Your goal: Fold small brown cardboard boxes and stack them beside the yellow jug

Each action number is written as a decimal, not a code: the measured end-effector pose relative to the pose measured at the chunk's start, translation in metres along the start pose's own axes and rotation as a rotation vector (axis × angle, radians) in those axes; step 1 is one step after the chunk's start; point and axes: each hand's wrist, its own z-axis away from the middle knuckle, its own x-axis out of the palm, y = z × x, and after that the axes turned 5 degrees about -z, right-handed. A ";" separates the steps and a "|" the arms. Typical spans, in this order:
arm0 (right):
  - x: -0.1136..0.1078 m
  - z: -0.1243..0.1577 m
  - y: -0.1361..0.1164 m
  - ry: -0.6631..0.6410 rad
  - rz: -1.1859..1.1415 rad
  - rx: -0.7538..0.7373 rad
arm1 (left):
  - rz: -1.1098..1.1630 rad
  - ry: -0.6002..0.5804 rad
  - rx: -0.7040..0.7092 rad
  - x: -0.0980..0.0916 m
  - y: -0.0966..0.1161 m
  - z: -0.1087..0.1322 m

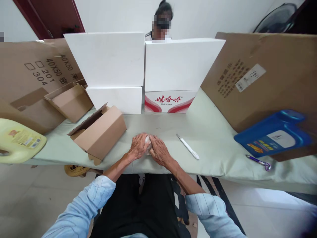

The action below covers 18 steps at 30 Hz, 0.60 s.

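My left hand (138, 146) and my right hand (159, 149) come together over the green cloth near the table's front edge. Between them a small whitish lump (148, 144) shows through the gap; its kind I cannot make out, since the fingers cover most of it. Both hands are closed around it, fingers curled over from either side. To the right of my right hand lies a slim white-handled tool (188, 147) with a thin metal tip pointing away from me.
Open brown cartons (104, 132) stand left, beside a yellow jug (21, 142). White boxes (106, 59) wall off the back, with a person (160, 26) behind. At right, a blue bottle (272, 134) leans against a large carton (247, 79); a purple razor (259, 162) lies in front.
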 end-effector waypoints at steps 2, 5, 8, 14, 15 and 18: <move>-0.008 -0.001 0.006 0.020 0.002 -0.001 | 0.004 -0.001 -0.022 -0.006 -0.002 -0.001; -0.013 0.004 0.012 0.065 -0.003 0.007 | 0.011 0.003 -0.027 -0.018 -0.010 -0.004; -0.007 0.014 0.009 0.103 -0.019 0.016 | 0.031 -0.004 0.057 -0.023 -0.017 -0.007; 0.015 0.021 0.002 0.119 -0.064 0.044 | 0.094 0.000 0.167 -0.006 -0.017 -0.006; 0.016 0.020 0.003 0.113 -0.073 0.045 | 0.097 0.007 0.152 -0.001 -0.016 -0.005; 0.017 0.012 0.009 0.095 -0.099 0.047 | 0.093 0.033 0.061 0.011 -0.008 -0.001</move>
